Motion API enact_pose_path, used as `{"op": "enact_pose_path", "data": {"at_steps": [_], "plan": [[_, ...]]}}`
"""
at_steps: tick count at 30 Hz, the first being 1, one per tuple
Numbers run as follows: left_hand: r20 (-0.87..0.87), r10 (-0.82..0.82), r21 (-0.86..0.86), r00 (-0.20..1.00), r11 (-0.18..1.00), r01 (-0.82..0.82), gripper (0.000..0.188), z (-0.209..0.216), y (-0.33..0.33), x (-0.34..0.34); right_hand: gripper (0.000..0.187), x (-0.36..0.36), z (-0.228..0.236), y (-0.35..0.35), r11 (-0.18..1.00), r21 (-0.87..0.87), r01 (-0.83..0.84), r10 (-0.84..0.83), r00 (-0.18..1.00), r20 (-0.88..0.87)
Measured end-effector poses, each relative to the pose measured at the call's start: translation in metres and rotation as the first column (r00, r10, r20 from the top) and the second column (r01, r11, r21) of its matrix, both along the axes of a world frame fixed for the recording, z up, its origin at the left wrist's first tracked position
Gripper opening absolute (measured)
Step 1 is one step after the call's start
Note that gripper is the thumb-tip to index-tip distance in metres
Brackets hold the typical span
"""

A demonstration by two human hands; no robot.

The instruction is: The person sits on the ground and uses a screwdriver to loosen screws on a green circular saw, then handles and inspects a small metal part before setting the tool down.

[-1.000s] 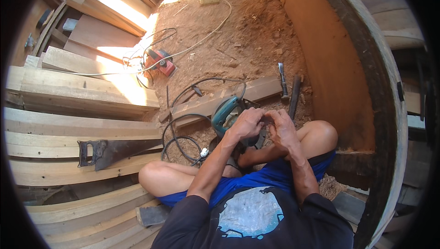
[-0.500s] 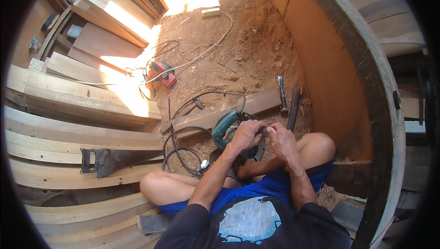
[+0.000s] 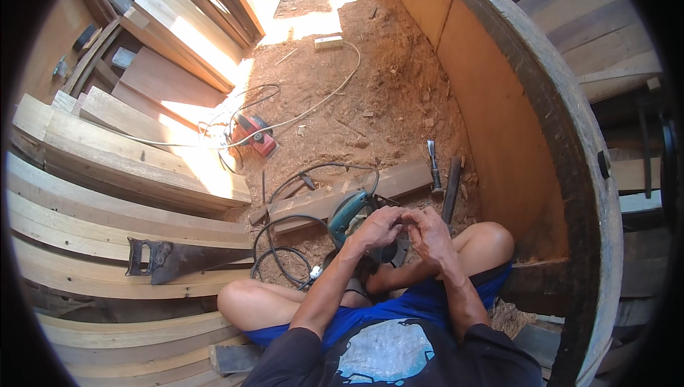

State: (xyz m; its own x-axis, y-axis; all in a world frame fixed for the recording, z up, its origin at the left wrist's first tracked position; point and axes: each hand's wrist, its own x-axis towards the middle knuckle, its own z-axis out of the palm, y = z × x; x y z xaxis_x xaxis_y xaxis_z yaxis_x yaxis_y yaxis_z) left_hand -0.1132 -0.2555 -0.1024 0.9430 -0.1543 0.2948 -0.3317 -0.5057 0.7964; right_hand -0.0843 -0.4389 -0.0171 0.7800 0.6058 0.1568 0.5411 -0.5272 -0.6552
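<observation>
Above my crossed legs, my left hand (image 3: 379,226) and my right hand (image 3: 429,233) meet with bent, pinching fingers. What lies between the fingertips, if anything, is too small and covered to make out. Just beyond and below them stands a teal power saw (image 3: 345,217), partly hidden by my left hand, its black cord (image 3: 265,234) looped to the left. A wooden plank (image 3: 401,179) lies on the ground behind the saw. A chisel (image 3: 434,166) with a bright blade and a dark bar (image 3: 452,189) rest at the plank's right end.
Boards (image 3: 107,237) are stacked along the left, with a handsaw (image 3: 189,262) lying on them. A red power tool (image 3: 254,135) sits farther off beside a pale cable (image 3: 313,105). On the right rises a curved wooden panel (image 3: 499,95). Shavings cover the ground.
Both hands have drawn slightly lower and toward me, fingers still meeting. My right hand's fingers now bend over the fingertips. The whole view has shifted a little.
</observation>
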Motion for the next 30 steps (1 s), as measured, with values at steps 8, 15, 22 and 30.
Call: {"op": "enact_pose_path", "data": {"at_steps": [8,15,22,30], "plan": [[0.108,0.027,-0.016,0.994,1.000,-0.026,0.035,0.001,-0.002,0.001,0.022,-0.005,0.008,0.000,0.993,-0.064,0.101,-0.112,0.976,-0.189],[-0.120,-0.003,-0.005,0.993,1.000,0.002,0.037,0.004,-0.001,0.002,0.024,-0.005,0.021,0.003,0.971,-0.167,0.174,-0.208,0.954,-0.217],[-0.065,-0.070,-0.113,0.995,0.992,0.062,0.037,0.000,0.001,0.007,0.025,0.000,0.007,-0.004,0.999,0.012,0.033,-0.033,0.999,0.023],[-0.098,-0.035,-0.090,0.995,0.996,0.026,0.032,0.000,-0.005,0.000,0.024,-0.001,0.006,-0.006,0.984,-0.169,0.059,-0.087,0.983,-0.164]]}}
